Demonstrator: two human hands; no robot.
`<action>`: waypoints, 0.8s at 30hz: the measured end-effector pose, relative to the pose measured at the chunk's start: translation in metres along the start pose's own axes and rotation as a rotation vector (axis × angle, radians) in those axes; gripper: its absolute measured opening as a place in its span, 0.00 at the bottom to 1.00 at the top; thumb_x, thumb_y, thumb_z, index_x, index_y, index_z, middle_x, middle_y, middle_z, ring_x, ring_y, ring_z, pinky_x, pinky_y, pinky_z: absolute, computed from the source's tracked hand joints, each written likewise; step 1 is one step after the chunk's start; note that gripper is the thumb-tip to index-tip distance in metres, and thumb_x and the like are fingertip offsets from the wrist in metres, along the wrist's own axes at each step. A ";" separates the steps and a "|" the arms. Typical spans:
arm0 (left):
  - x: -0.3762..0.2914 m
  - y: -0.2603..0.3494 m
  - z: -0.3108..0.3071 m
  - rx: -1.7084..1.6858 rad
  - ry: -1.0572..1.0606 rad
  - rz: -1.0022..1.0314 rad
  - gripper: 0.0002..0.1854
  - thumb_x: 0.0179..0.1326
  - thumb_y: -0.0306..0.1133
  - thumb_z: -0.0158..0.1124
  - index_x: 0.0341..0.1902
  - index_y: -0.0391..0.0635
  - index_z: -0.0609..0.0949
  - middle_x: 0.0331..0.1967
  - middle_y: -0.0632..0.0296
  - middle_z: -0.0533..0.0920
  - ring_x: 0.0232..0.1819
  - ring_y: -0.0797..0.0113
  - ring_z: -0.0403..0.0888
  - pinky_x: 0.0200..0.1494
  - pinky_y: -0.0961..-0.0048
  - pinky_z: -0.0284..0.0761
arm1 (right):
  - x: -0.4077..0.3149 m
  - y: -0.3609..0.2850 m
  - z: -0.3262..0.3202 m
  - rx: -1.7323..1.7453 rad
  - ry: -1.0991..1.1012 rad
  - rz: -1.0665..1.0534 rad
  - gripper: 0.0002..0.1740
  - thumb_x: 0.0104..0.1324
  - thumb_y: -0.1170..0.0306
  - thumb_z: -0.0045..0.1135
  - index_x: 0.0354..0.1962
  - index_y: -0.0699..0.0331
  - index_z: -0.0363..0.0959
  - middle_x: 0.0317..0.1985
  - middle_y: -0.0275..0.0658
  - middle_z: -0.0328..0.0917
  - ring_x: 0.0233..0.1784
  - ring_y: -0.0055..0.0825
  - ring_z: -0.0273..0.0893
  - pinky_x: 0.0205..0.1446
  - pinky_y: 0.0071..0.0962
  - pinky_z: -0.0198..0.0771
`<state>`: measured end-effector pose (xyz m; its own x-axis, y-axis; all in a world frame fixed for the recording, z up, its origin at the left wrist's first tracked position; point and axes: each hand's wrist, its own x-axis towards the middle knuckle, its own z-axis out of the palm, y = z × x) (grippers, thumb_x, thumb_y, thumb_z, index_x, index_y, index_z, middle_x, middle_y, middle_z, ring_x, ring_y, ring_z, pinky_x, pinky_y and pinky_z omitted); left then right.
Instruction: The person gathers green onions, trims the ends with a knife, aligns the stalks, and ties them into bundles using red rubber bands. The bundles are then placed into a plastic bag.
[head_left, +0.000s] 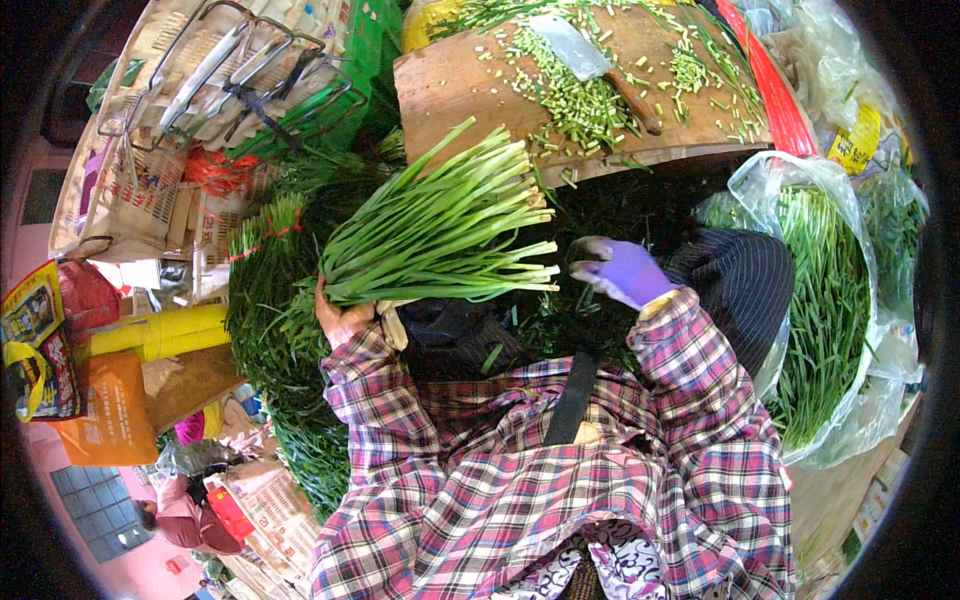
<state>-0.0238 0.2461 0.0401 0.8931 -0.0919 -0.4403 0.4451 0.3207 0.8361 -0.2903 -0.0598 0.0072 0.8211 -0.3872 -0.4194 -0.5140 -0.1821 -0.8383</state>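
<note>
My left hand (342, 315) holds a large bundle of garlic chives (435, 232) from below by its leafy side, with the pale stem ends pointing right. My right hand (622, 270), in a purple glove with dirty fingertips, is just right of the stem ends, fingers apart and holding nothing. Beyond the bundle, a cleaver (571, 46) with a wooden handle lies on a wooden board (450, 82) among many short cut stem pieces (577, 105).
At the right stands a clear plastic bag (862, 247) full of chives. Tied chive bundles (274, 300) are piled at the left. Behind them are stacked plastic crates (150, 180) with a metal rack (247, 75). A person (187, 517) is at the lower left.
</note>
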 end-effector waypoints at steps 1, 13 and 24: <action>-0.001 0.002 0.003 -0.089 0.020 -0.051 0.21 0.63 0.44 0.48 0.53 0.45 0.73 0.54 0.56 0.74 0.53 0.56 0.72 0.57 0.55 0.66 | 0.005 -0.006 0.010 0.673 -0.334 0.082 0.22 0.62 0.60 0.53 0.51 0.62 0.67 0.43 0.38 0.75 0.47 0.21 0.73 0.46 0.25 0.72; -0.018 0.004 0.020 -0.333 -0.201 -0.009 0.18 0.62 0.42 0.49 0.50 0.44 0.75 0.51 0.56 0.76 0.50 0.56 0.74 0.53 0.54 0.70 | 0.010 -0.090 0.033 0.822 -0.117 -0.202 0.22 0.55 0.71 0.62 0.46 0.74 0.70 0.42 0.42 0.77 0.45 0.25 0.74 0.50 0.21 0.69; -0.014 0.001 0.025 -0.325 -0.073 -0.057 0.18 0.62 0.44 0.51 0.48 0.45 0.76 0.47 0.58 0.78 0.48 0.59 0.75 0.53 0.57 0.69 | -0.001 -0.049 -0.022 0.495 0.127 -0.177 0.25 0.59 0.64 0.57 0.51 0.69 0.68 0.48 0.39 0.74 0.52 0.25 0.70 0.58 0.24 0.62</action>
<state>-0.0346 0.2244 0.0554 0.8747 -0.1820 -0.4492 0.4616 0.5955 0.6575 -0.2710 -0.0701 0.0563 0.8326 -0.5007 -0.2368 -0.1668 0.1810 -0.9692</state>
